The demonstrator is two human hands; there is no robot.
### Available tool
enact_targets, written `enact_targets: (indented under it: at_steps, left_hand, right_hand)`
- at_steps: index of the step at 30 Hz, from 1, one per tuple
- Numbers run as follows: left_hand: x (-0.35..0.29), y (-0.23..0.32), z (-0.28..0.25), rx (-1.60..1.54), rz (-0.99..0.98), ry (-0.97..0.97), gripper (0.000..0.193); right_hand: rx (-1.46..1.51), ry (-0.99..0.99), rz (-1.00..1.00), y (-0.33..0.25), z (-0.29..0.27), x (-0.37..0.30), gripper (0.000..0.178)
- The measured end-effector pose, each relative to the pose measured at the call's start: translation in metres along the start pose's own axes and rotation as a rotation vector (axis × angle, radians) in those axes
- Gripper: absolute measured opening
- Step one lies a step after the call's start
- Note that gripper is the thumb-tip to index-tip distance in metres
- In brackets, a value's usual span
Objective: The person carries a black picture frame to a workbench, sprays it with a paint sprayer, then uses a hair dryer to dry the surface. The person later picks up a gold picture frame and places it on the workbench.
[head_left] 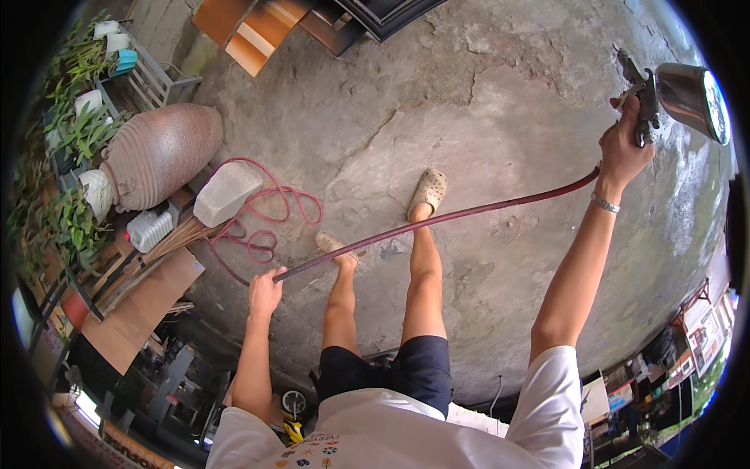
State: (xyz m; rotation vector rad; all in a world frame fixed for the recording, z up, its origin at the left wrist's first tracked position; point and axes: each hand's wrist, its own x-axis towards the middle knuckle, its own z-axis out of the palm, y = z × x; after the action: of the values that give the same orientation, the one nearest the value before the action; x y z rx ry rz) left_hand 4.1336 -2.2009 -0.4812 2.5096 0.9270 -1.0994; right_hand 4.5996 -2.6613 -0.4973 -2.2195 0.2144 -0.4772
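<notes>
My right hand [627, 150], raised at the far right, is wrapped round the grip of a metal spray gun [648, 105]. A shiny metal cup [681, 94] is attached to the gun. From below that hand a dark red hose [469, 213] runs across in front of my legs to the left. My left hand [266, 294], low at the left, is closed round the hose. Past it, the thinner red hose [273, 190] lies in loose loops on the floor. Which way the gun's nozzle points I cannot tell.
Brown wooden panels [262, 35] and a dark frame [387, 16] are at the top. Leftward stand a large ribbed clay jar [168, 148], a pale stone block [226, 193], a white jug [151, 230], a cardboard sheet [141, 309] and potted plants [78, 129]. The concrete floor [500, 102] is cracked.
</notes>
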Motion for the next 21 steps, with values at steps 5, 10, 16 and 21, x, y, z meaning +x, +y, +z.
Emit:
enact_targets:
  at_steps: [5,10,16,21]
  left_hand:
    - [-0.026,-0.049,0.021,-0.081,-0.111,-0.187,0.025]
    - [-0.083,-0.094,0.055,-0.013,-0.076,-0.264,0.019]
    - [-0.152,-0.169,0.093,0.021,0.011,-0.258,0.010]
    - [-0.180,-0.207,0.114,0.211,0.176,-0.098,0.010]
  right_hand:
    - [0.140,-0.109,0.184,-0.012,0.023,-0.043,0.028]
    - [0.200,-0.387,0.099,-0.035,0.022,-0.127,0.019]
    - [0.216,-0.751,0.033,-0.081,0.011,-0.192,0.022]
    - [0.328,-0.839,0.138,-0.092,0.009,-0.206,0.019]
